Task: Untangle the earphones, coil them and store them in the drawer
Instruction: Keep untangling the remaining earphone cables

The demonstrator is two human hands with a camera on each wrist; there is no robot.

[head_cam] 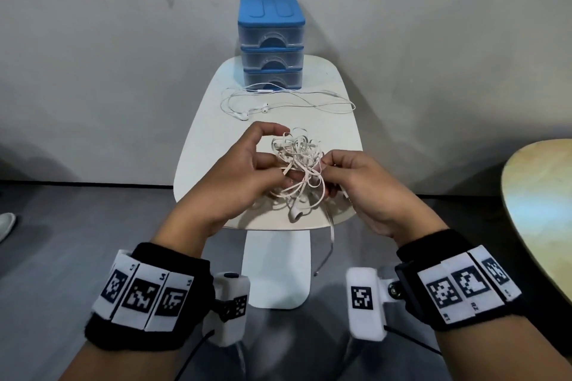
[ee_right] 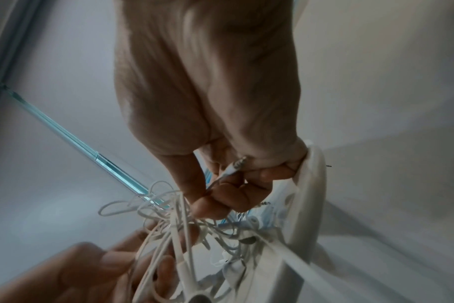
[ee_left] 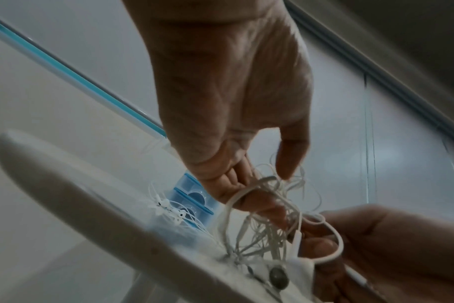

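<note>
Pinching both sides of the knotted earphones [head_cam: 298,164], the left hand [head_cam: 235,176] and right hand [head_cam: 365,189] clamp thin, rubbery white loops. One smooth earbud [head_cam: 295,214] dangles above the glossy rounded table [head_cam: 216,120].

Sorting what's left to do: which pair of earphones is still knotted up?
The tangled earphones held in both hands; the other pair lies loose before the drawer unit.

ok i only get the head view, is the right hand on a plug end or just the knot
observer: right wrist view shows a jack plug poking out of the right hand, its lead pinched by thumb and finger
operator: and the left
observer: a flat cable loop of the tangled earphones is hooked round a finger of the left hand
operator: any remote
observer: yes, an inline remote by the right fingertips
</note>
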